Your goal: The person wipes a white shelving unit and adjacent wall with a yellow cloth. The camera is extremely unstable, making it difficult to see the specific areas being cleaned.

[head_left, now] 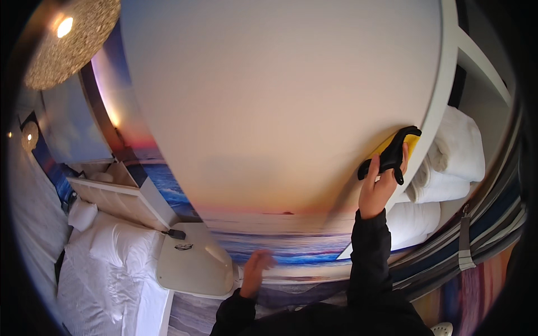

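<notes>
My right hand is closed around a black-handled tool with a yellow pad. The tool lies against the right side of a large smooth panel printed with a sunset sea, close to its pale edge. Low in front of the same panel is my left hand, holding nothing. Its fingers look loosely apart, though their tips are smeared by motion. Part of the tool's handle is hidden by my right fingers.
Right of the panel, folded white towels fill a shelf, with a striped curtain below. At left stand a pale bedside table with eyeglasses and a black object, and a white bed. A round lamp hangs upper left.
</notes>
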`<state>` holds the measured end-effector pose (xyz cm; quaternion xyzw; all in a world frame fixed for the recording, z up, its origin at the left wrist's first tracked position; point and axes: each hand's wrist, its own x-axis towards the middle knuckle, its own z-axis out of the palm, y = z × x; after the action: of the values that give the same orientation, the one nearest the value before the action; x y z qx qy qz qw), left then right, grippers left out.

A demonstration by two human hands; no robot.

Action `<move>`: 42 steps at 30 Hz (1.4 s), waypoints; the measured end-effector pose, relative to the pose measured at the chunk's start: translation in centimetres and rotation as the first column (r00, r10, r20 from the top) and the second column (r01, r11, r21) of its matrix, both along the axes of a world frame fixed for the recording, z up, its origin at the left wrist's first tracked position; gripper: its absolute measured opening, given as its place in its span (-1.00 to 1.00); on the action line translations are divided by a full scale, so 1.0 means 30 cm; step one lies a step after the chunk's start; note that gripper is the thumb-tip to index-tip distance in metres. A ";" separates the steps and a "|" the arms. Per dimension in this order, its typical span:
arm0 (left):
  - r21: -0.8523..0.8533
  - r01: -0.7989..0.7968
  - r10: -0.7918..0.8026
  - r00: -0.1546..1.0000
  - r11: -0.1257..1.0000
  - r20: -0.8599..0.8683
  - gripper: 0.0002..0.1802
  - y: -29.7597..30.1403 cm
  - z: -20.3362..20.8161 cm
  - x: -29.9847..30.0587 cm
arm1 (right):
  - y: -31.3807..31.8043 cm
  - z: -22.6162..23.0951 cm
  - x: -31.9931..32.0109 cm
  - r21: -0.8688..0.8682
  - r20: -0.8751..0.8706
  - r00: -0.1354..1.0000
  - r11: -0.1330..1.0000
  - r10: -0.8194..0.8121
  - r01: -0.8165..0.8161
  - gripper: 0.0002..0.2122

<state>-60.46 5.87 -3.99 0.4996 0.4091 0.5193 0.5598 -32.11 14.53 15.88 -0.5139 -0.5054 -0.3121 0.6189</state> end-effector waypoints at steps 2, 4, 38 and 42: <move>-0.001 0.081 -0.081 0.996 0.997 -0.020 -0.73 -0.020 0.011 -0.030 | 0.012 0.025 -0.108 0.005 0.017 0.999 0.999 0.040 -0.040 -0.55; -0.003 0.158 -0.158 0.987 0.987 0.002 -0.74 -0.029 0.016 -0.086 | 0.031 0.044 -0.247 -0.006 0.081 0.995 0.999 0.050 -0.050 -0.54; 0.135 0.247 -0.256 0.965 0.960 0.055 -0.77 0.037 0.074 0.051 | -0.040 0.029 -0.143 -0.086 0.011 0.988 0.984 0.156 -0.155 -0.41; 0.082 0.420 -0.425 0.903 0.904 0.066 -0.76 -0.044 0.030 0.293 | -0.094 -0.015 0.165 -0.183 0.119 0.993 0.983 0.021 0.001 -0.50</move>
<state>-51.68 4.56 -3.09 0.5726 0.2505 0.4190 0.6587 -27.15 11.71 15.44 -0.5463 -0.5708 -0.2917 0.5391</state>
